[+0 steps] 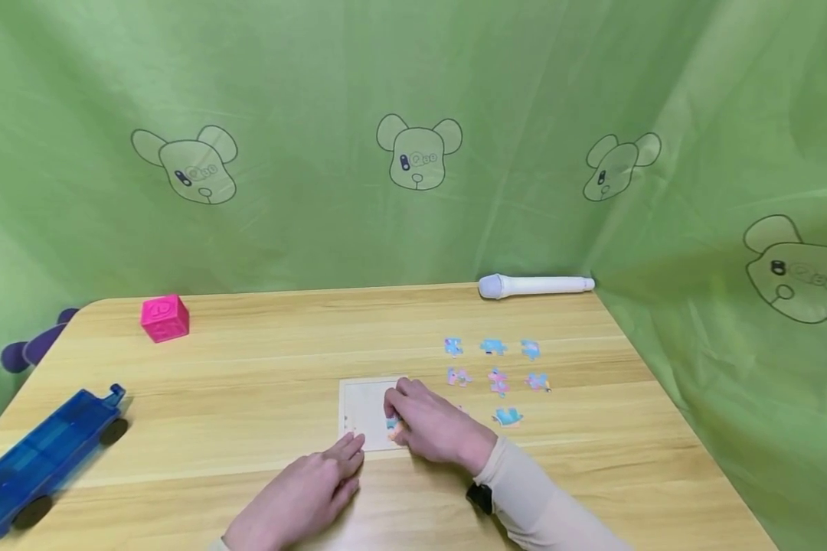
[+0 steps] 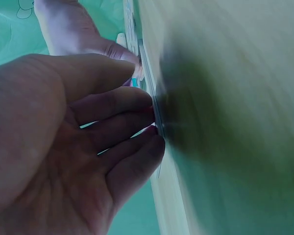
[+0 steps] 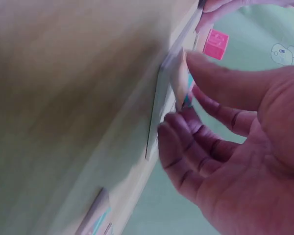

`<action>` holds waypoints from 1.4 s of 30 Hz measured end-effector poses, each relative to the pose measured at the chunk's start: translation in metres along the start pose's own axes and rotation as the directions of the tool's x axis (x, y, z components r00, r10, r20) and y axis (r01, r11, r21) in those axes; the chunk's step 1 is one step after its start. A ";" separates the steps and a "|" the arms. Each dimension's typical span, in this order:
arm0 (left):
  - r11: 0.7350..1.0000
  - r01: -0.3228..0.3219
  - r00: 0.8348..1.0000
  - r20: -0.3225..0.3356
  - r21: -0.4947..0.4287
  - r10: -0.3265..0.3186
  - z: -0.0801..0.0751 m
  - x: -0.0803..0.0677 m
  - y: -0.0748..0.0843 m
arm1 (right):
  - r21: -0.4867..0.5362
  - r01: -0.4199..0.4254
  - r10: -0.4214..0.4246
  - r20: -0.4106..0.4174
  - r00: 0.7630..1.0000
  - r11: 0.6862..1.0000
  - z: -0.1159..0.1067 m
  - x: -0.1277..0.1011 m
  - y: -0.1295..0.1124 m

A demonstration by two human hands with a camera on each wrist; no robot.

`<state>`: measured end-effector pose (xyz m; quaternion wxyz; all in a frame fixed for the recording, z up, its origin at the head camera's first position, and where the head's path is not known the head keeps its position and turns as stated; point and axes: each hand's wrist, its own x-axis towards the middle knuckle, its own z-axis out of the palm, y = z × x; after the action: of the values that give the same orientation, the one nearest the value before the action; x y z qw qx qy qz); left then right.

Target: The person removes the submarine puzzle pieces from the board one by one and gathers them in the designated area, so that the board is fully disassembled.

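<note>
Right hand [image 1: 436, 428] over the near right part of a pale puzzle tray [image 1: 364, 409], thumb and fingers pinching a small blue puzzle piece [image 1: 391, 423] against the board. Left hand [image 1: 302, 496] flat on the table just below the tray's near left corner, fingers straight, fingertips [image 2: 154, 128] touching the tray's edge, holding nothing. Beyond the right hand, loose puzzle pieces [image 1: 494, 371] in rows on the bare wood, apart from one another. Further out: light wooden table [image 1: 248, 367] with rounded corners; white marker [image 1: 534, 286] along the far edge; pink cube [image 1: 165, 317] at far left; blue toy vehicle [image 1: 41, 455] at near left. All round, green curtain [image 1: 413, 115] printed with bear heads.
</note>
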<state>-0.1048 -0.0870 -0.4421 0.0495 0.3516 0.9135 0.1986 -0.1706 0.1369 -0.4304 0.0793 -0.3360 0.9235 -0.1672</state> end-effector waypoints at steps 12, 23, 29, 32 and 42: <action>0.999 -0.007 1.000 -0.005 -0.031 0.007 0.000 -0.001 -0.001 | 0.172 0.065 -0.055 -0.060 0.997 0.983 -0.013 -0.003 0.008; 0.999 0.002 1.000 -0.001 -0.053 -0.002 0.000 -0.001 -0.002 | 0.321 0.014 0.024 -0.115 0.993 0.947 -0.043 -0.032 0.045; 0.998 0.000 1.000 -0.002 -0.064 0.000 -0.001 -0.002 -0.003 | 0.400 -0.076 0.139 -0.129 0.982 0.913 -0.062 -0.063 0.073; 0.998 -0.001 1.000 -0.002 -0.065 0.001 -0.001 -0.002 -0.003 | 0.417 -0.104 0.170 -0.126 0.977 0.903 -0.070 -0.079 0.087; 0.997 0.008 1.000 -0.001 -0.074 -0.008 -0.001 -0.002 -0.003 | 0.498 -0.206 0.248 -0.018 0.969 0.843 -0.077 -0.122 0.137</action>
<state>-0.1052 -0.0907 -0.4429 0.0624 0.3457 0.9069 0.2325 -0.1784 0.3338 -0.4044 0.1438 -0.1859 0.8861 -0.3995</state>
